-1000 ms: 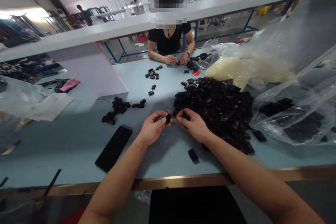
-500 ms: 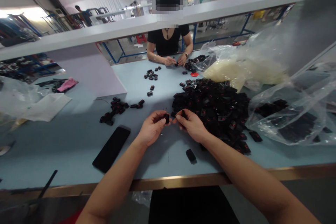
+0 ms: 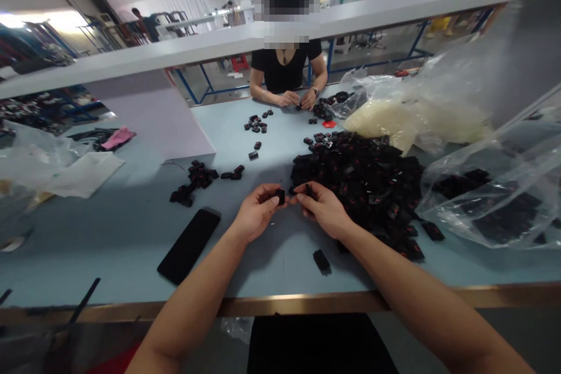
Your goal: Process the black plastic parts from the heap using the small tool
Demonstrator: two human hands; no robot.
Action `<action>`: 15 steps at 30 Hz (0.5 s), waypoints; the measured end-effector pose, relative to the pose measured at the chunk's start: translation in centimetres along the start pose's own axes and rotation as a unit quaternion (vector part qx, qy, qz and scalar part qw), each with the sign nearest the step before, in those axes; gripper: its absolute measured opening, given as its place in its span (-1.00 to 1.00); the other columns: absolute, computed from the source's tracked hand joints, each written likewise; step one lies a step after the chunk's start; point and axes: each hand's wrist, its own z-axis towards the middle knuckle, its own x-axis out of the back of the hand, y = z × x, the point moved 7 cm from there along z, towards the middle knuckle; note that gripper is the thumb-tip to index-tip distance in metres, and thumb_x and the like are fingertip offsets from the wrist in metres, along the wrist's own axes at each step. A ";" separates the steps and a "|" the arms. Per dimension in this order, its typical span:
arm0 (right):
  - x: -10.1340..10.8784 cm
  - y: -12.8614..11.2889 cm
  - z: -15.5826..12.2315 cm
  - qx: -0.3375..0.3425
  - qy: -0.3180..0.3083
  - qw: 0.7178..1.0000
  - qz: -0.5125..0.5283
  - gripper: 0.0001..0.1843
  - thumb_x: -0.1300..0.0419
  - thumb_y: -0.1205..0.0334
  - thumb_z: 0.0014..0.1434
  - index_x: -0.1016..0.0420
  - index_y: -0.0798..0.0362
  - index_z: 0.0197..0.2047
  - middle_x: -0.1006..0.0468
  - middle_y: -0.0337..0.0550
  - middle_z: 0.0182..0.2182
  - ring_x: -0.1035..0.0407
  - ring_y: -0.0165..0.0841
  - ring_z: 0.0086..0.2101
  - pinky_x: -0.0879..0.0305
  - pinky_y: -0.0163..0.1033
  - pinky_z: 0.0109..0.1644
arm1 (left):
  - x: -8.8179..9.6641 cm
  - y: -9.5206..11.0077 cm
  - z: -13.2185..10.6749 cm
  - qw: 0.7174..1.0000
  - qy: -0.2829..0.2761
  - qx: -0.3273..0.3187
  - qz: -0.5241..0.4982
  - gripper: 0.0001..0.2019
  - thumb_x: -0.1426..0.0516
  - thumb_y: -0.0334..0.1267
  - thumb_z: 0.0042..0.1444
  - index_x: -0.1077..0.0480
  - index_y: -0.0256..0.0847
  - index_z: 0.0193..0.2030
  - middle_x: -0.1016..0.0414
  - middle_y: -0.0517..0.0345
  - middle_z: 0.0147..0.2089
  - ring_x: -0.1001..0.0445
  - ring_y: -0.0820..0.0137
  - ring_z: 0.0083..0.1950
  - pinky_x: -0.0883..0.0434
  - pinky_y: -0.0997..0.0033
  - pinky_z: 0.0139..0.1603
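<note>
Unmoved, left hand [image 3: 256, 214] pinches a black piece [image 3: 280, 195], right hand [image 3: 323, 209] a second piece [image 3: 308, 190], between pile [image 3: 363, 178] and table edge [image 3: 307, 302].

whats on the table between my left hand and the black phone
Nothing: in the head view, only bare blue table shows between the left hand and the phone.

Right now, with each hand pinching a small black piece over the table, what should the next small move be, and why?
Probably bring the two pieces together. The left hand pinches a black piece at its fingertips, the right hand pinches a second piece, and the two sit close, facing each other across a slight gap, just beside the pile.
</note>
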 end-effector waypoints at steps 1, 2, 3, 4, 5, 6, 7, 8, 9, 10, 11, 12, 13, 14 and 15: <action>0.0 0.0 0.0 0.001 -0.003 1.000 -0.002 -0.65 -0.27 -0.02 0.05 -0.38 0.02 -0.20 -0.58 -0.21 -0.38 -0.19 -0.51 -0.59 0.00 -0.36 -0.57 | 0.0 0.0 0.0 1.000 0.000 -0.001 -0.002 -0.71 -0.38 -0.34 -0.06 -0.51 -0.26 -0.17 -0.56 0.08 -0.19 -0.58 0.32 -0.17 -0.45 0.29 -0.08; -0.1 0.0 0.0 0.003 -0.004 1.000 -0.005 -0.65 -0.27 -0.05 0.06 -0.38 0.03 -0.22 -0.57 -0.20 -0.39 -0.18 -0.51 -0.58 0.00 -0.36 -0.57 | 0.1 0.0 0.0 1.000 0.000 -0.001 -0.004 -0.71 -0.38 -0.34 -0.06 -0.50 -0.26 -0.17 -0.57 0.07 -0.19 -0.58 0.32 -0.17 -0.45 0.28 -0.07; -0.1 0.1 0.0 0.004 -0.006 1.000 -0.008 -0.64 -0.27 -0.07 0.06 -0.38 0.03 -0.25 -0.56 -0.21 -0.40 -0.18 -0.50 -0.58 0.01 -0.36 -0.57 | 0.1 0.0 0.1 1.000 -0.001 -0.001 -0.005 -0.71 -0.38 -0.34 -0.06 -0.50 -0.26 -0.16 -0.57 0.07 -0.19 -0.59 0.31 -0.17 -0.45 0.27 -0.07; 0.0 0.1 0.1 0.006 -0.007 1.000 -0.011 -0.64 -0.28 -0.09 0.06 -0.38 0.03 -0.28 -0.55 -0.21 -0.42 -0.17 -0.50 -0.58 0.02 -0.36 -0.57 | 0.2 0.0 0.1 1.000 -0.002 -0.001 -0.006 -0.70 -0.39 -0.34 -0.06 -0.50 -0.26 -0.16 -0.57 0.06 -0.19 -0.59 0.31 -0.17 -0.45 0.27 -0.06; 0.0 0.2 0.1 0.008 -0.009 1.000 -0.014 -0.63 -0.29 -0.09 0.06 -0.39 0.03 -0.30 -0.53 -0.23 -0.44 -0.15 -0.50 -0.59 0.03 -0.35 -0.57 | 0.2 -0.1 0.1 1.000 -0.004 0.000 -0.007 -0.69 -0.39 -0.34 -0.06 -0.50 -0.26 -0.16 -0.58 0.06 -0.19 -0.59 0.30 -0.17 -0.45 0.27 -0.06; 0.1 0.3 0.2 0.012 -0.009 1.000 -0.017 -0.63 -0.30 -0.10 0.05 -0.40 0.04 -0.31 -0.51 -0.25 -0.47 -0.13 -0.51 -0.59 0.04 -0.35 -0.57 | 0.2 -0.1 0.1 1.000 -0.005 0.001 -0.007 -0.69 -0.39 -0.34 -0.06 -0.49 -0.26 -0.15 -0.58 0.07 -0.19 -0.59 0.30 -0.17 -0.45 0.27 -0.07; 0.1 0.4 0.3 0.015 -0.009 1.000 -0.019 -0.63 -0.32 -0.09 0.04 -0.42 0.04 -0.32 -0.47 -0.28 -0.49 -0.10 -0.52 -0.60 0.04 -0.35 -0.57 | 0.2 -0.1 0.1 1.000 -0.007 0.002 -0.007 -0.70 -0.39 -0.34 -0.06 -0.49 -0.26 -0.16 -0.58 0.07 -0.19 -0.59 0.30 -0.17 -0.45 0.27 -0.07; 0.2 0.5 0.4 0.017 -0.009 1.000 -0.020 -0.63 -0.34 -0.09 0.03 -0.44 0.05 -0.33 -0.44 -0.30 -0.51 -0.07 -0.52 -0.60 0.04 -0.34 -0.56 | 0.1 -0.1 0.0 1.000 -0.009 0.002 -0.008 -0.70 -0.39 -0.34 -0.06 -0.49 -0.26 -0.16 -0.58 0.07 -0.20 -0.59 0.30 -0.17 -0.45 0.28 -0.07; 0.3 0.6 0.4 0.018 -0.008 1.000 -0.019 -0.63 -0.35 -0.08 0.02 -0.46 0.05 -0.33 -0.40 -0.32 -0.53 -0.05 -0.53 -0.60 0.05 -0.34 -0.56 | 0.1 -0.1 0.0 1.000 -0.011 0.003 -0.008 -0.70 -0.39 -0.34 -0.06 -0.49 -0.26 -0.16 -0.58 0.08 -0.21 -0.59 0.31 -0.17 -0.46 0.28 -0.07; 0.4 0.7 0.5 0.018 -0.007 1.000 -0.015 -0.64 -0.36 -0.06 0.01 -0.48 0.06 -0.33 -0.38 -0.33 -0.53 -0.04 -0.53 -0.60 0.05 -0.34 -0.55 | 0.0 -0.1 0.0 1.000 -0.012 0.003 -0.009 -0.71 -0.39 -0.34 -0.06 -0.50 -0.26 -0.17 -0.58 0.08 -0.22 -0.59 0.31 -0.17 -0.46 0.28 -0.06; 0.4 0.8 0.5 0.016 -0.007 1.000 -0.008 -0.64 -0.37 -0.05 0.00 -0.49 0.06 -0.31 -0.38 -0.32 -0.52 -0.03 -0.54 -0.60 0.05 -0.34 -0.55 | -0.1 -0.1 -0.1 1.000 -0.013 0.004 -0.009 -0.70 -0.39 -0.33 -0.06 -0.50 -0.26 -0.17 -0.58 0.08 -0.23 -0.59 0.32 -0.18 -0.46 0.28 -0.06; 0.4 0.9 0.6 0.012 -0.007 1.000 -0.001 -0.65 -0.37 -0.04 0.00 -0.50 0.06 -0.30 -0.39 -0.31 -0.50 -0.03 -0.54 -0.60 0.05 -0.34 -0.54 | -0.2 0.0 -0.1 1.000 -0.014 0.005 -0.009 -0.70 -0.39 -0.33 -0.07 -0.50 -0.26 -0.17 -0.58 0.09 -0.24 -0.59 0.32 -0.18 -0.47 0.28 -0.06; 0.4 1.0 0.6 0.008 -0.008 1.000 0.005 -0.65 -0.36 -0.03 0.00 -0.51 0.07 -0.28 -0.41 -0.30 -0.48 -0.04 -0.54 -0.59 0.06 -0.34 -0.54 | -0.3 0.0 -0.1 1.000 -0.014 0.006 -0.008 -0.70 -0.40 -0.33 -0.08 -0.50 -0.26 -0.17 -0.58 0.09 -0.24 -0.60 0.32 -0.18 -0.47 0.28 -0.06; 0.4 1.1 0.6 0.004 -0.009 1.000 0.010 -0.65 -0.36 -0.02 0.00 -0.52 0.07 -0.26 -0.43 -0.28 -0.46 -0.05 -0.53 -0.59 0.07 -0.34 -0.55 | -0.4 0.0 -0.1 1.000 -0.015 0.007 -0.008 -0.69 -0.40 -0.33 -0.08 -0.50 -0.26 -0.17 -0.58 0.08 -0.23 -0.60 0.31 -0.18 -0.47 0.28 -0.06; 0.4 1.1 0.6 0.001 -0.009 1.000 0.012 -0.65 -0.35 -0.01 0.00 -0.52 0.07 -0.25 -0.44 -0.27 -0.44 -0.05 -0.53 -0.58 0.07 -0.34 -0.55 | -0.4 0.0 -0.2 1.000 -0.015 0.007 -0.008 -0.69 -0.40 -0.33 -0.09 -0.50 -0.26 -0.17 -0.58 0.08 -0.23 -0.60 0.31 -0.18 -0.47 0.27 -0.06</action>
